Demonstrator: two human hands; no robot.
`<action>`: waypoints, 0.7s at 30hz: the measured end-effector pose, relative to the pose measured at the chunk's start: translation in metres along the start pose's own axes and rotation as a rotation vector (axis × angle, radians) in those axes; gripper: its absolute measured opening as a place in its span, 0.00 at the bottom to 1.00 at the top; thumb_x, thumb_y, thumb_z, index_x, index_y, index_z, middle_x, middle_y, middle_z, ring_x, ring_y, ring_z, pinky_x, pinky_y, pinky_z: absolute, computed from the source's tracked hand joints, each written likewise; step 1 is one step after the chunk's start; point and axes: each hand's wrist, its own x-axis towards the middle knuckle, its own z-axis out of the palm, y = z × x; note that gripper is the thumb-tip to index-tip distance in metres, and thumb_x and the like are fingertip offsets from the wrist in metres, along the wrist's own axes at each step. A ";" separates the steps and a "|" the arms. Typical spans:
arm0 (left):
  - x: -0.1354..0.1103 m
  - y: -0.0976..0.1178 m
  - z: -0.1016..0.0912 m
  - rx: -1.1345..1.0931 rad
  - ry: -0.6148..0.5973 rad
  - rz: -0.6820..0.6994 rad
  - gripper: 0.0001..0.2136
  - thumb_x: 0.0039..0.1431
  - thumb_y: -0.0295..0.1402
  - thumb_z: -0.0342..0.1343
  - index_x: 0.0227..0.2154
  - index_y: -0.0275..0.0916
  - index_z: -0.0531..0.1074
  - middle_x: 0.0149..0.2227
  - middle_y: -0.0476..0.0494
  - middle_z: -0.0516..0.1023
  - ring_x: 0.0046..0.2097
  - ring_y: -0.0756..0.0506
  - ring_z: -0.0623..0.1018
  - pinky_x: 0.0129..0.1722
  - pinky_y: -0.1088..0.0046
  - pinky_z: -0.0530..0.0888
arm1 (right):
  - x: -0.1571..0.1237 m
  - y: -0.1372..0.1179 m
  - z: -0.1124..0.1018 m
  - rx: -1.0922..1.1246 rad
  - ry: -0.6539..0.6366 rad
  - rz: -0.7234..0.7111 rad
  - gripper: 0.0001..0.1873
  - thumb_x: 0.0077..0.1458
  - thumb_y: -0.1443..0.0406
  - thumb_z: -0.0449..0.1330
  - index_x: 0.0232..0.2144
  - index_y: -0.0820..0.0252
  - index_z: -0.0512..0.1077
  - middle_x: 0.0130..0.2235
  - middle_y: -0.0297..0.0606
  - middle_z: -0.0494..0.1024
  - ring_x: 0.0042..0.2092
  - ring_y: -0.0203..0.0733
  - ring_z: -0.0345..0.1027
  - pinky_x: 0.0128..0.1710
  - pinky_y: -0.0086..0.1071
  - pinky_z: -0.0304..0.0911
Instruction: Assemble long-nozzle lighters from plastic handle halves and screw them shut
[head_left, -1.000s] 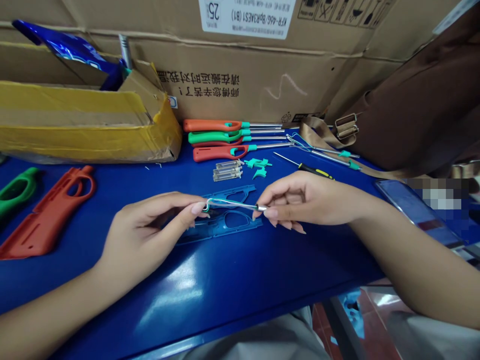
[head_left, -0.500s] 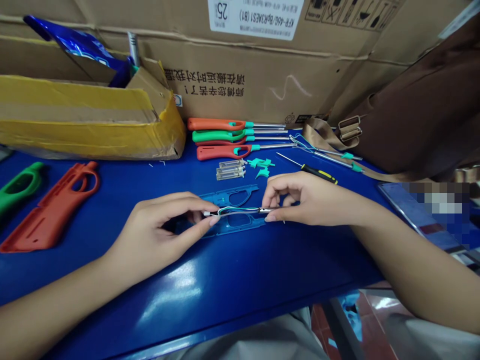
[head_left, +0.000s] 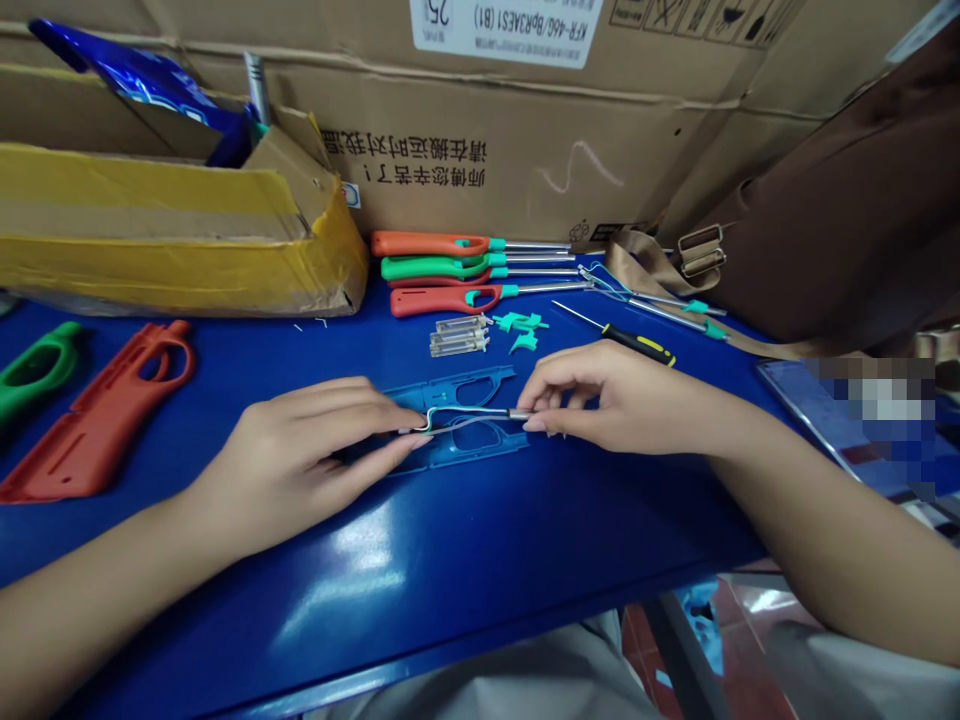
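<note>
Between my two hands stretches a lighter's inner assembly: thin wires and tube (head_left: 469,412) running into a metal tube (head_left: 517,414). My left hand (head_left: 322,440) pinches the wire end between thumb and fingers; the small part at that end is mostly covered. My right hand (head_left: 600,400) is closed on the metal tube, thumb below and fingers curled above. Beneath them, two blue lighter shell halves (head_left: 487,440) lie on the table. Just beyond are clear fuel tanks (head_left: 457,336) and teal triggers (head_left: 523,322).
Assembled lighters (head_left: 439,298) lie in a row at the back, with a screwdriver (head_left: 641,343) to their right. Red shells (head_left: 97,420) and a green shell (head_left: 41,370) are at left. A taped cardboard box (head_left: 150,250) stands behind. A phone (head_left: 817,420) lies at right.
The wires now bow upward more between my hands. My left hand has shifted slightly left, and my right hand has moved a little left along with the metal tube.
</note>
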 end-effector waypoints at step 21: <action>0.000 0.007 0.000 -0.055 -0.062 -0.209 0.07 0.66 0.35 0.60 0.39 0.39 0.80 0.36 0.49 0.84 0.35 0.50 0.82 0.35 0.79 0.75 | -0.001 0.002 0.001 0.038 -0.046 -0.037 0.10 0.62 0.59 0.61 0.40 0.59 0.77 0.35 0.35 0.78 0.35 0.35 0.68 0.34 0.29 0.64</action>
